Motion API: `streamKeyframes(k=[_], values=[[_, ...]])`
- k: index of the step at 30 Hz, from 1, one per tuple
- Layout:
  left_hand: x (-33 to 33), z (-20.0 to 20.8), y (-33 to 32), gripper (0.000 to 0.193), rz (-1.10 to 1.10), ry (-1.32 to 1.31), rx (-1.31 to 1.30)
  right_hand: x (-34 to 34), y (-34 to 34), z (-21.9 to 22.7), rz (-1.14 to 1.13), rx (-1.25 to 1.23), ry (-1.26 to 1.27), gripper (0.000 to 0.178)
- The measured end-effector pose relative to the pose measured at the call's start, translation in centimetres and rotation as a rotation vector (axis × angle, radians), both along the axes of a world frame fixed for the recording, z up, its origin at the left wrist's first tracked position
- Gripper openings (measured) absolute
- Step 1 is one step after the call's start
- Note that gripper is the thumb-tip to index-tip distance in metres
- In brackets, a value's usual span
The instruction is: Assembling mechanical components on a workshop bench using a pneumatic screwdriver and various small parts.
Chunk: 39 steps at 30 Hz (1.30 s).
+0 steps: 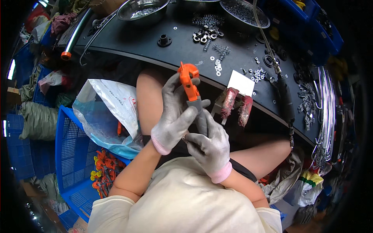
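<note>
Both my hands wear grey-white work gloves with pink cuffs. Upright over my lap is a hand tool with an orange hooked head and a grey handle [192, 91]. My left hand [171, 116] is closed around it from the left, fingers behind the orange part and thumb across the handle. Lower down, my right hand [211, 145] grips the grey handle near its bottom end. By the right thumb a small metallic bit shows, too small to name. The tool's exact kind cannot be made out.
A dark workbench [128, 42] ahead carries nuts [203, 35], springs [221, 50], washers [258, 74] and metal bowls [143, 9]. A black air screwdriver [285, 97] hangs at the right edge. On the left, a blue crate [70, 155] holds orange tools [107, 169] beside a plastic bag [110, 108].
</note>
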<state>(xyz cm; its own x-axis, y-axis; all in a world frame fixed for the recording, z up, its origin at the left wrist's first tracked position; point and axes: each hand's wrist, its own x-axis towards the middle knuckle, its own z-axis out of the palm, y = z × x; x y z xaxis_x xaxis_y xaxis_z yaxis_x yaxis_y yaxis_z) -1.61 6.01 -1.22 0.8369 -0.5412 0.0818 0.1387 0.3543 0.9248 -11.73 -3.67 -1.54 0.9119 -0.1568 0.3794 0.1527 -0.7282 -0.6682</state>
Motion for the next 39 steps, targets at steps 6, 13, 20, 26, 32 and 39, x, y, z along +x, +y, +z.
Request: streamKeyframes(k=[6,13,20,26,32,39], values=[[0.8,-1.9,1.0,0.042,-0.250,0.397,-0.549,-0.7,-3.4,4.3,0.335,0.301,0.279,0.018],[-2.6,1.0,1.7,0.053,-0.390,0.541,-0.342,1.8,-3.1,3.3,0.180,1.162,0.002,0.013],[-2.6,2.4,2.2,0.044,-0.058,-0.004,0.242,1.6,-0.9,5.2,-0.029,0.767,-0.060,0.013],[-2.1,3.7,2.0,0.038,0.072,-0.389,0.373,1.6,0.0,6.6,-0.235,0.767,-0.012,0.010],[-1.9,5.1,1.2,0.032,0.110,-0.577,0.516,1.2,-1.7,7.2,-0.253,0.642,0.129,0.007],[-1.9,5.2,-0.1,0.025,0.012,-0.440,0.585,0.3,-3.3,6.8,-0.173,0.934,0.234,0.013]])
